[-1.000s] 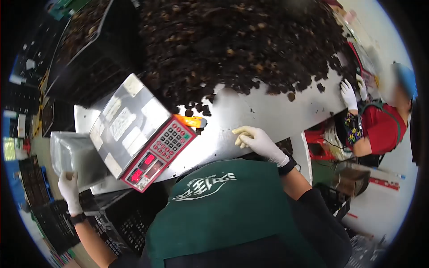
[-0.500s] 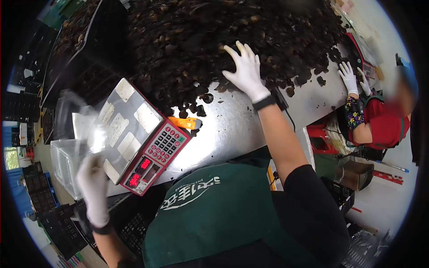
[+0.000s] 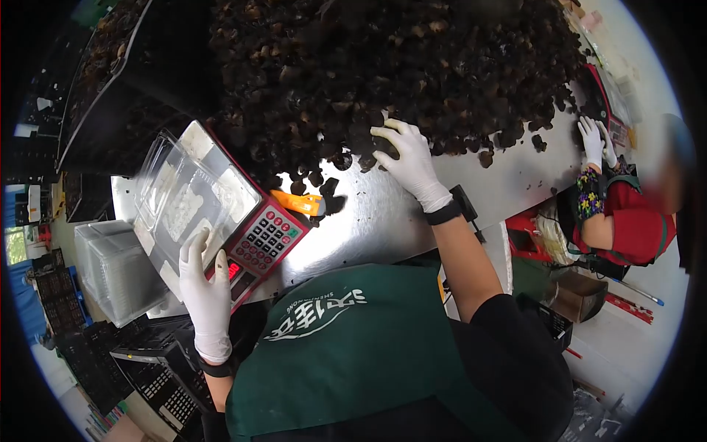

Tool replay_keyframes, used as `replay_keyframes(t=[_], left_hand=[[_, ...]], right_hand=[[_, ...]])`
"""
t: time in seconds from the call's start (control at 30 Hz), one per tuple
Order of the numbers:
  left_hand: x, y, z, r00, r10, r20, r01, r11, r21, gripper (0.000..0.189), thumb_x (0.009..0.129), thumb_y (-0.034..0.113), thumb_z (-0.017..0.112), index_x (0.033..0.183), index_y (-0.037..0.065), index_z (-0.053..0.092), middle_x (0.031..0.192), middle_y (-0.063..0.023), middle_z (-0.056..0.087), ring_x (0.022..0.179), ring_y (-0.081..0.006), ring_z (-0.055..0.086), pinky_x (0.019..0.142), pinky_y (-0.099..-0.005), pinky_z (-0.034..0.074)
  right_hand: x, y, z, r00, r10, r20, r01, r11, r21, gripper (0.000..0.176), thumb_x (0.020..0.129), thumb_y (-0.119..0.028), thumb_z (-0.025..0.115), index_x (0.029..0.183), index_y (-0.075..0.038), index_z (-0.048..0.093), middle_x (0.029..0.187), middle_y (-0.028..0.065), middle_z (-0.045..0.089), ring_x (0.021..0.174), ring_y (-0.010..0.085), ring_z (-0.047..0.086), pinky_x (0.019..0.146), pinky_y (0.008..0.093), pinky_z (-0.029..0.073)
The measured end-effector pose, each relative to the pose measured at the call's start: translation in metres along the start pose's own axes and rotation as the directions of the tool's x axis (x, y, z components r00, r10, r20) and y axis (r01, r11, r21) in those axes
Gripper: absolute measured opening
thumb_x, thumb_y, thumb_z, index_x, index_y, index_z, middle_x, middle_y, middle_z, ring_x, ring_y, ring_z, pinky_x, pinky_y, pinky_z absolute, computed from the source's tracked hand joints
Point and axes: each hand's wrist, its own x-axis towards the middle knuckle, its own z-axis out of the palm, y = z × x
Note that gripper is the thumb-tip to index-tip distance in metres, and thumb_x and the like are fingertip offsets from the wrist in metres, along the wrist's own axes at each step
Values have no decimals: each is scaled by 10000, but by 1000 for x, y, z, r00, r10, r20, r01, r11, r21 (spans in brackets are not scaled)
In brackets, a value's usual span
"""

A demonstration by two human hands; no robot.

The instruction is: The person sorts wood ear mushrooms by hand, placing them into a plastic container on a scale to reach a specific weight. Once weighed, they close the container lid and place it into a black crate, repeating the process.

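A clear plastic tray (image 3: 173, 184) lies on the metal pan of a red weighing scale (image 3: 266, 237). My left hand (image 3: 204, 298), in a white glove, is at the near edge of the tray, thumb and fingers apart; whether its fingertips touch the tray is unclear. My right hand (image 3: 412, 162), also gloved, is at the near edge of a heap of dark mushroom-like pieces (image 3: 383, 66), its fingers curled around some dark pieces. An orange-handled tool (image 3: 298, 202) lies beside the scale on the metal table (image 3: 368, 221).
Stacked clear trays (image 3: 118, 272) stand left of the scale. A black crate (image 3: 162, 376) is below at the left, and a large dark bin (image 3: 140, 96) at the upper left. At the right, a person in red (image 3: 626, 221) with gloved hands is near another scale (image 3: 604, 99).
The clear tray, blurred in motion before, now rests on the scale. My left hand has moved right to its near edge. My right hand has lowered and its spread fingers have curled around dark pieces.
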Motion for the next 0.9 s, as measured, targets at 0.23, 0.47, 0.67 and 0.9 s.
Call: replay_keyframes(t=[0.23,0.47,0.67,0.9], left_hand=[[-1,6,0,996,53,-73,-50,998,49,381,886,20,644,1264,24,590,1279,-155,569,1186,-341,559,1018,-391,436],[-2,6,10,993,61,-103,-62,998,-3,375,884,6,628,1257,35,597,1292,-165,567,1207,-342,554,1018,-399,439],[-10,8,4,991,47,-125,-42,998,47,371,884,12,633,1254,31,602,1306,-167,564,1221,-336,549,1030,-396,436],[-17,2,12,987,56,-151,-59,998,-15,367,878,-11,616,1241,44,613,1304,-136,577,1220,-304,543,1039,-391,417]], right_hand=[[-4,-16,0,990,-109,-89,94,983,-159,361,747,-231,777,1094,-182,691,1365,70,542,1346,282,409,1143,575,233],[11,-32,26,994,-108,-31,94,954,-284,365,720,-296,797,1016,-121,675,1282,109,553,1330,300,420,1147,596,210],[-12,-71,-1,963,-264,-47,248,944,-216,360,706,-261,791,999,-101,656,1162,120,586,1160,299,541,1024,521,387],[-83,-74,50,789,-562,248,512,825,241,201,803,-138,626,998,-95,643,1009,70,601,931,265,602,824,390,497]])
